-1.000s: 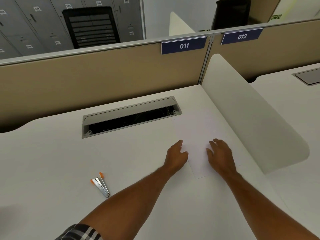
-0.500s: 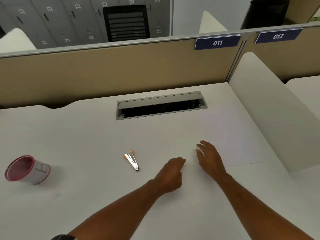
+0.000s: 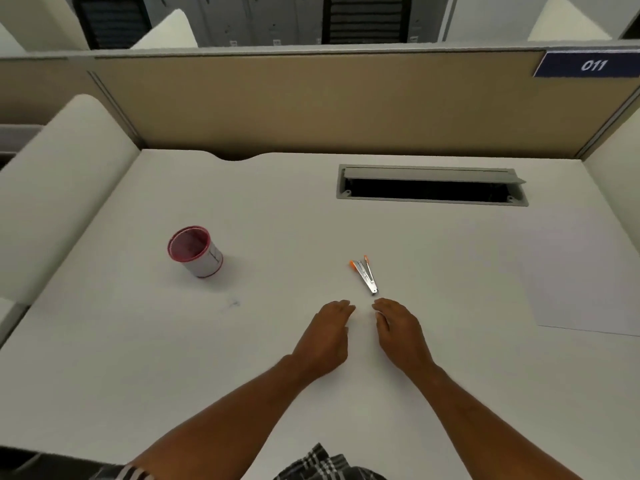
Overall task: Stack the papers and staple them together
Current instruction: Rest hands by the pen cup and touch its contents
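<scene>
Stapler (image 3: 364, 274) lies on the tabletop (image 3: 138, 341) just beyond both hands, long axis running away and leftward; right hand (image 3: 401, 332) is nearer, left hand (image 3: 323, 337) beside it; both sets of fingers relaxed, holding nothing; papers (image 3: 585, 289) lie well right of the stapler.

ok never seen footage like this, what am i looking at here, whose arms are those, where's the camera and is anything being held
There is no machine here. A person wears a wide-angle camera on the head, looking forward and down, so the two bare arms coming in from the bottom are their own. This is the only view.

The surface is a white desk in an office cubicle. On it lie a small metal stapler with orange tips, white paper off to the right, and a red-rimmed cup to the left. A grey cable slot is set into the desk further back.

Nothing is held. The left hand and the right hand sit just short of the stapler, fingers relaxed, near it but not gripping it.
</scene>
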### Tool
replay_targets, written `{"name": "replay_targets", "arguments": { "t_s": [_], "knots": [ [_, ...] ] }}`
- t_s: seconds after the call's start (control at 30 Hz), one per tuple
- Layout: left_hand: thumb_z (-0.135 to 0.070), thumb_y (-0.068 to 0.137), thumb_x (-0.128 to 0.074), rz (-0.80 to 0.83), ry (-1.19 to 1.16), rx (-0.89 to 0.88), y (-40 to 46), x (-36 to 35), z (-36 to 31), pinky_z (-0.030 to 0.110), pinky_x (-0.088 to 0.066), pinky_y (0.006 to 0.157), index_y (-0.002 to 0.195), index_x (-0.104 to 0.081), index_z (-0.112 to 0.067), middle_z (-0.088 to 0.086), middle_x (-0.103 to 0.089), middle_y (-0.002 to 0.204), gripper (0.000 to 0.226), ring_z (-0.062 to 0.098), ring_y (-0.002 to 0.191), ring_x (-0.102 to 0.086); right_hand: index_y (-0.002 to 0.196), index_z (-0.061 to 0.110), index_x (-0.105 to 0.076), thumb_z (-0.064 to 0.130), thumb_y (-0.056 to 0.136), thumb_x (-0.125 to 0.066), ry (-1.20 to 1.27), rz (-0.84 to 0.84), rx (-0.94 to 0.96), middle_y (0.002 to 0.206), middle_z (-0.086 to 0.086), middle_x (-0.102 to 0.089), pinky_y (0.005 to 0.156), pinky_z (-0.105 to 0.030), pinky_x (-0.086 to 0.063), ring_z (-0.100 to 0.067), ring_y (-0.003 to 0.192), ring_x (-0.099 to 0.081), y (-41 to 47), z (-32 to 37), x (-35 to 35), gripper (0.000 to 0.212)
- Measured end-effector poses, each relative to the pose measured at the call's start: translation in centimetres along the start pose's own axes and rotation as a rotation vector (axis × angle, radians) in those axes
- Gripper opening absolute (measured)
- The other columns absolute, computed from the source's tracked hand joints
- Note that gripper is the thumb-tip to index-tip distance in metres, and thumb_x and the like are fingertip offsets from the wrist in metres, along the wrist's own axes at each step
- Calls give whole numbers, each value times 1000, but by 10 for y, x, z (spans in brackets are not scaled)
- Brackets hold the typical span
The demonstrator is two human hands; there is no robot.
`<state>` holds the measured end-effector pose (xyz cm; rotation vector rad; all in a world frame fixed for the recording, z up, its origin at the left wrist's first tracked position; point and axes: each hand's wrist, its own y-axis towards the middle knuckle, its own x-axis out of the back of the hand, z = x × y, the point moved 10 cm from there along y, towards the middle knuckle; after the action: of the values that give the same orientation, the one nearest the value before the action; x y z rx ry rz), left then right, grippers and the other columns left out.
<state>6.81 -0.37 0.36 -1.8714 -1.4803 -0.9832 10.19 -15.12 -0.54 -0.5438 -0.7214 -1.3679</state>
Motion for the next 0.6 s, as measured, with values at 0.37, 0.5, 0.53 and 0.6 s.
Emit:
{"name": "replay_targets", "arguments": {
  "t_s": [0.37,0.5,0.53,0.6],
  "knots": [
    [-4,94,-56,-258,2,173,-60,78,101,34,-30,115,133,-56,-1,17,-55,140,39,33,134,-48,123,10,-65,8,94,-53,-53,171,76,128,-5,-64,105,-22,-35,-18,122,-57,6,89,-90,31],
    [0,90,-61,-406,-33,219,-74,115,136,33,-39,110,124,-60,-2,14,-62,125,34,31,121,-55,122,11,-64,9,93,-53,-68,196,92,128,-4,-64,102,-18,-32,-18,121,-56,12,113,-116,31],
    [0,90,-61,-437,-46,241,-77,123,145,29,-37,109,124,-60,-3,12,-62,124,34,29,120,-54,122,11,-64,9,93,-53,-70,198,92,128,-4,-64,102,-18,-32,-18,121,-56,13,118,-121,31],
    [-3,90,-62,-492,-76,293,-83,137,165,24,-36,107,124,-60,-6,10,-62,123,34,26,120,-52,122,12,-65,10,94,-53,-69,198,86,128,-3,-64,102,-17,-31,-17,122,-55,16,126,-130,31]
  ]
}}
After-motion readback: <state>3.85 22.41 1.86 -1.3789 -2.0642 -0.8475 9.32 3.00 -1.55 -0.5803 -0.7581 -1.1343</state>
